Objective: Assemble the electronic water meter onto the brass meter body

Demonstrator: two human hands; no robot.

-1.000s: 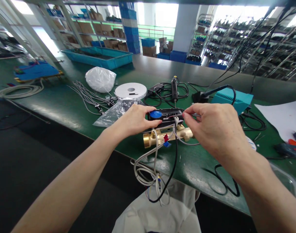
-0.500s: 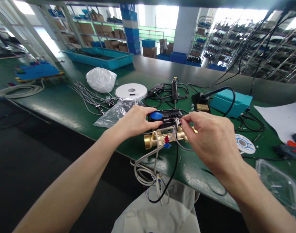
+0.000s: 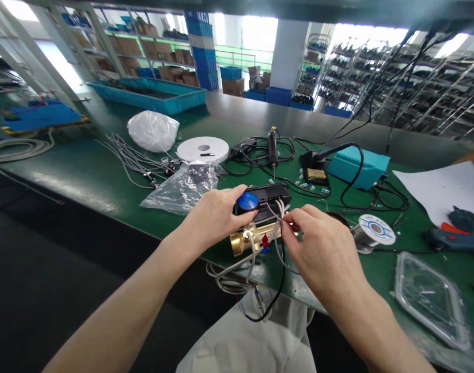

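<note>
A black housing with a round blue cap [image 3: 247, 201] sits on a brass pipe body [image 3: 241, 243] near the bench edge. My left hand [image 3: 217, 213] grips the housing at its blue-capped end, thumb in front and fingers behind. Several thin grey cables [image 3: 250, 259] run from the housing and hang in a loose coil over the edge, beside a black cable [image 3: 282, 274]. In a closed pinch, my right hand [image 3: 318, 235] holds a grey cable just in front of the housing's right part. Small red and blue tags [image 3: 265, 241] hang at the brass body.
Behind the housing lie a white reel [image 3: 203, 149], a clear plastic bag [image 3: 182, 189] and an electric screwdriver [image 3: 273, 147]. Rightward are a teal soldering station [image 3: 359, 165], a solder spool [image 3: 376, 229] and a clear plastic lid [image 3: 433, 300]. A blue tray [image 3: 151, 96] stands at the back.
The housing now tilts, showing more of its top face. My right hand has drawn down and slightly left with the pinched cable. The whole view has shifted a little.
</note>
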